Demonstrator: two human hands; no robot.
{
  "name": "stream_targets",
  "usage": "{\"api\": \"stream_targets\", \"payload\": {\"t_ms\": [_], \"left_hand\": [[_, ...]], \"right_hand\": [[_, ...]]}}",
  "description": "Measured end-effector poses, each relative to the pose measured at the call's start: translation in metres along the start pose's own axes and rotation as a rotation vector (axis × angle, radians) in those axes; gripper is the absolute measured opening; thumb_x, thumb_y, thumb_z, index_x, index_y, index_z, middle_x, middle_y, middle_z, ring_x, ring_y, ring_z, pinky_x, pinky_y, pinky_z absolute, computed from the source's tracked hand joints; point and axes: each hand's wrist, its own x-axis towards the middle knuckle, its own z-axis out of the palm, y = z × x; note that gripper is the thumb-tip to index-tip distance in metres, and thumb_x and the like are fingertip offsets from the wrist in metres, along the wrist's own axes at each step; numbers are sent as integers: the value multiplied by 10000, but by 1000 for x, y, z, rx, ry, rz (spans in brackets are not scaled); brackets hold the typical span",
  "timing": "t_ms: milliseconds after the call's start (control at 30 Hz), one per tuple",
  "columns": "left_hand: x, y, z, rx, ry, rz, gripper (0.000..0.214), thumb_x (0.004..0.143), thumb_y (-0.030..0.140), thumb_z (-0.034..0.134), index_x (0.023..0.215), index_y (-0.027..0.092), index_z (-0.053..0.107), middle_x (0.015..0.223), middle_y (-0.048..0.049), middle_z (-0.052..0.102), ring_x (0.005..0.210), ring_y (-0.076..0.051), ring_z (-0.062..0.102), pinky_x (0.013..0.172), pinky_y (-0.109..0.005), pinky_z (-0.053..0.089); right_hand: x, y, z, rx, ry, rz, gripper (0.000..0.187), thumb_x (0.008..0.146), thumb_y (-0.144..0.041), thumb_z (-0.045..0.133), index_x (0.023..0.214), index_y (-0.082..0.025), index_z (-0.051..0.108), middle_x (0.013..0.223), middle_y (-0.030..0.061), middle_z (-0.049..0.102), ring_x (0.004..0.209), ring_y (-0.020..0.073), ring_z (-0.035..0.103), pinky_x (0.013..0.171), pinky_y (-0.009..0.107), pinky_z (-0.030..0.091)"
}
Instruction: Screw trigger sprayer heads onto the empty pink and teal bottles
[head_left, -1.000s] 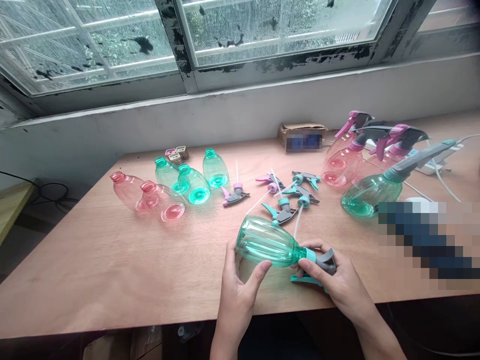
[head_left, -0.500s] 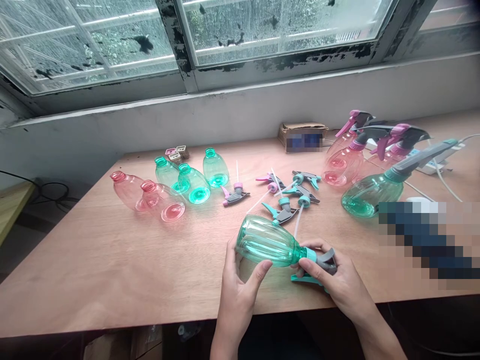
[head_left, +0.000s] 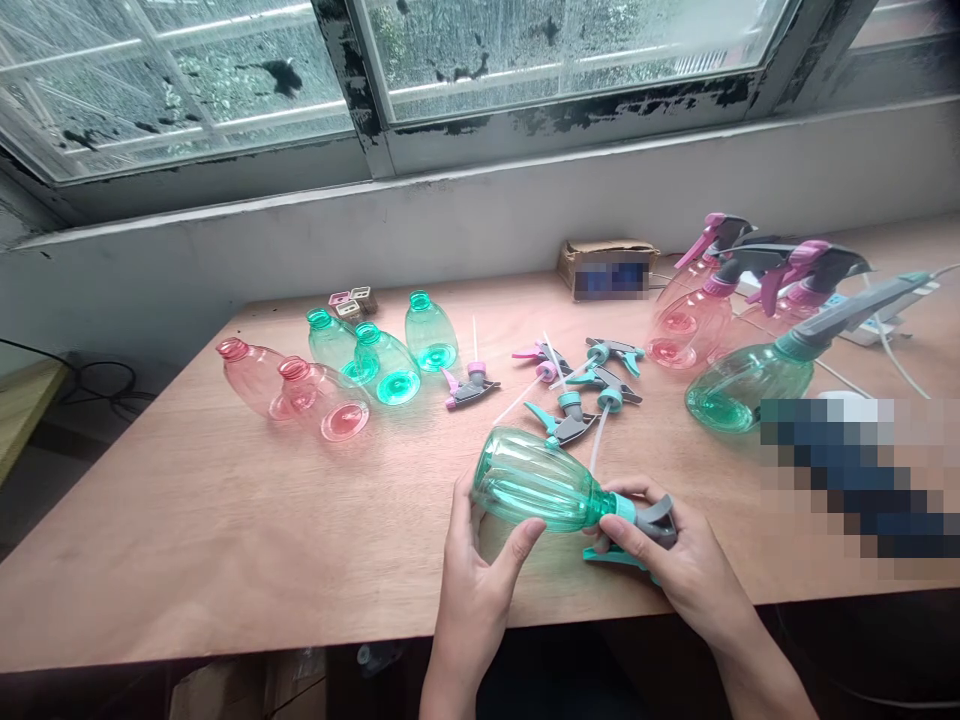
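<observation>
A clear green spray bottle (head_left: pixel 536 482) lies tilted on its side in the air above the table's front part, its neck to the right. My left hand (head_left: pixel 484 570) cradles the body near the base, thumb in front and fingers behind. At the neck, my right hand (head_left: pixel 667 550) is closed around the grey and teal trigger spray head (head_left: pixel 624 512), thumb on the collar. The teal trigger points down toward the table. Just behind the bottle lie several loose spray heads (head_left: pixel 574 420) with white tubes, some teal and some pink.
Open green bottles (head_left: pixel 397 365) and pink bottles (head_left: pixel 326 395) stand at the left on the wooden table (head_left: pixel 225 540). Finished-looking pink spray bottles (head_left: pixel 686 325) and a green one (head_left: pixel 750 385) stand at the right, near cables. A small cardboard box (head_left: pixel 607 270) sits by the wall.
The camera view has shifted very slightly. Both hands keep the same hold on the bottle and spray head, with no clear movement.
</observation>
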Motion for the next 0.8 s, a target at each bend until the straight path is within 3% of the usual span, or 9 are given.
{"api": "stream_targets", "payload": {"t_ms": [800], "left_hand": [[0, 0, 1, -4, 6, -7, 520, 931, 393, 789, 1395, 308, 572, 1390, -42, 689, 1378, -291, 591, 1165, -433, 432]], "right_hand": [[-1, -2, 0, 11, 13, 21, 383, 864, -516, 858, 1066, -228, 707, 800, -3, 762, 747, 209, 743, 736, 355, 648]]}}
